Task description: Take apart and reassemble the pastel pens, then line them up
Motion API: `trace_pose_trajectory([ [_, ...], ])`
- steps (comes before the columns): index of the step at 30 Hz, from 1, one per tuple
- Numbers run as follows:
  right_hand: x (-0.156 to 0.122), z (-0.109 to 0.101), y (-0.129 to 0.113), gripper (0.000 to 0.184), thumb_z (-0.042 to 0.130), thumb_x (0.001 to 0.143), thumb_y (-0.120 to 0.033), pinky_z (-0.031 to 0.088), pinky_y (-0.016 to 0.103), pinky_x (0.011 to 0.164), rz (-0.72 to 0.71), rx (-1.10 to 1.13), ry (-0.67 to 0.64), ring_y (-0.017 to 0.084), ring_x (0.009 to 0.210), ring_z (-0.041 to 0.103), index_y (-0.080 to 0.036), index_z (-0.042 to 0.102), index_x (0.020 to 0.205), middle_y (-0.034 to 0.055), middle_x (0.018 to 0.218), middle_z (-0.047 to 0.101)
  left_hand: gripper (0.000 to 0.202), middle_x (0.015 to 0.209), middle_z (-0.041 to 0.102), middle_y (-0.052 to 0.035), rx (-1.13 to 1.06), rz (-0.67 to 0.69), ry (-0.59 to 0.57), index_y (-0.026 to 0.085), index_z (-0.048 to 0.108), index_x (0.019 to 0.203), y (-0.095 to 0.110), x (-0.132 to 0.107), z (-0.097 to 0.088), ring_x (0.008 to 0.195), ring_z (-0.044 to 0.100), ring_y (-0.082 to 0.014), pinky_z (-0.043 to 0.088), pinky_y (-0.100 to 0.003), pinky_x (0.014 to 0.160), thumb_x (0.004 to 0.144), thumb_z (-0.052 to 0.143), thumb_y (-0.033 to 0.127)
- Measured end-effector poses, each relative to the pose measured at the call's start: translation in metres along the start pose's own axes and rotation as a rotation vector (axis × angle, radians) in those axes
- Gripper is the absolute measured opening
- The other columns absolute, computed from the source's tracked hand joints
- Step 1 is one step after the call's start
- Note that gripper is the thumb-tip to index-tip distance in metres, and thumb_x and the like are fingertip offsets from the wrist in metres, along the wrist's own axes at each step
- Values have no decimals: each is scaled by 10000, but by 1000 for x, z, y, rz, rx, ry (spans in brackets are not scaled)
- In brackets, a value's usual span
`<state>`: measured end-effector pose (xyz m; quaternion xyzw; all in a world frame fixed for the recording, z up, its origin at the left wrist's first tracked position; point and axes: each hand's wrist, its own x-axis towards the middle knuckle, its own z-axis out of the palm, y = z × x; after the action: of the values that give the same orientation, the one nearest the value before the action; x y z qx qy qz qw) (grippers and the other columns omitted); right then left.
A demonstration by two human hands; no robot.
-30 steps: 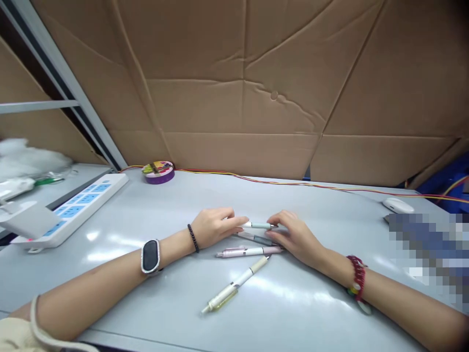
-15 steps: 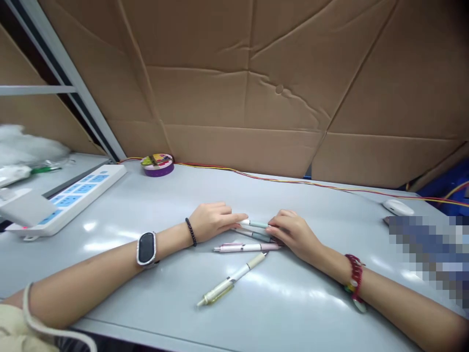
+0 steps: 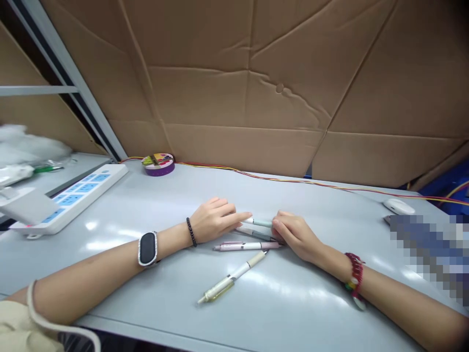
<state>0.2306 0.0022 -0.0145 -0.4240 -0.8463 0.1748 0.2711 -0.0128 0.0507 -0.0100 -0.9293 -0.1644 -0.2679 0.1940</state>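
Several pens lie on the grey table (image 3: 154, 274) between my hands. My left hand (image 3: 214, 222) rests flat, fingers stretched out, its fingertips touching the tip end of a pale green pen (image 3: 261, 223). My right hand (image 3: 295, 234) is curled over the other ends of the green pen and a grey pen (image 3: 254, 233), fingers pinched on them. A pink pen (image 3: 244, 246) lies just in front, its end by my right hand. A cream and yellow pen (image 3: 230, 278) lies nearer me, apart from both hands.
A white power strip (image 3: 73, 195) lies at the left, a purple tape roll (image 3: 158, 164) at the back. Red and yellow wires (image 3: 293, 182) run along the cardboard wall (image 3: 256, 98). A white mouse (image 3: 398, 206) sits at the right.
My left fingers have lifted and stretched out a little along the green pen. My right hand has drawn slightly to the right. The pens lie about where they were.
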Motion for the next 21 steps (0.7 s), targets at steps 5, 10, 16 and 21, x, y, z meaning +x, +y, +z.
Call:
trace_pose_trajectory([
  [5,0,0,2,408,236,936,-367,343,270,602,9,-35,7,150,615,406,-198,369,589,5,579,441,229,724,579,-6,-30,-32,-6,228,575,1081,-1,0,1,637,454,-125,334,-248,608,911,423,212],
  [10,1,1,1,457,178,943,-368,343,275,599,-4,-19,-15,130,528,368,-198,307,539,-8,527,409,318,733,555,-2,-77,-19,103,299,594,1055,-1,-1,0,648,467,-116,364,-243,640,906,377,120],
  [16,-1,1,1,440,192,939,-358,329,266,551,34,5,16,131,522,365,-201,307,544,-8,527,396,278,679,553,13,-100,-52,-4,208,580,1044,2,-3,-2,498,452,-85,324,-202,471,916,388,363],
  [21,-2,2,4,418,212,939,-339,322,257,558,-34,-10,91,138,561,369,-201,284,551,-9,516,381,410,738,555,-31,-108,-141,-79,169,593,908,2,0,-4,610,509,-121,364,-219,531,952,231,355],
])
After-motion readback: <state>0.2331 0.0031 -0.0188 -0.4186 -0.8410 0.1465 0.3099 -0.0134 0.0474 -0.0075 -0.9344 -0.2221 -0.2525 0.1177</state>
